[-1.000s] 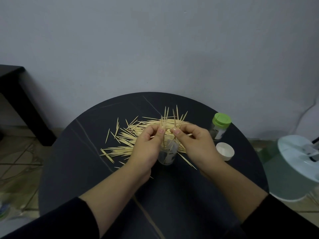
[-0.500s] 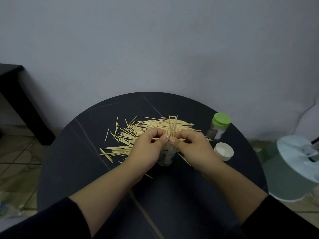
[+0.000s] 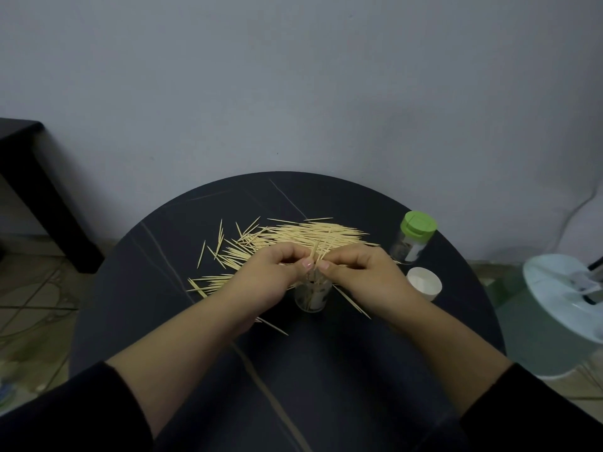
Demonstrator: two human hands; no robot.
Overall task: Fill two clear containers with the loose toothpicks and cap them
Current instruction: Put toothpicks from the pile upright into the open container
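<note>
Wooden toothpicks (image 3: 314, 256) are pinched by both the left hand (image 3: 270, 275) and right hand (image 3: 362, 275), above the clear container (image 3: 311, 296) at the frame's centre.

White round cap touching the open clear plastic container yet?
Apart. Head view: the white round cap lies on the dark round table, with the right hand between it and the open clear plastic container.

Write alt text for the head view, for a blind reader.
The left hand and right hand pinch a bundle of toothpicks upright in an open clear container on a round dark table. Behind it lie loose toothpicks; a green-capped container and white cap stand to the right.
</note>
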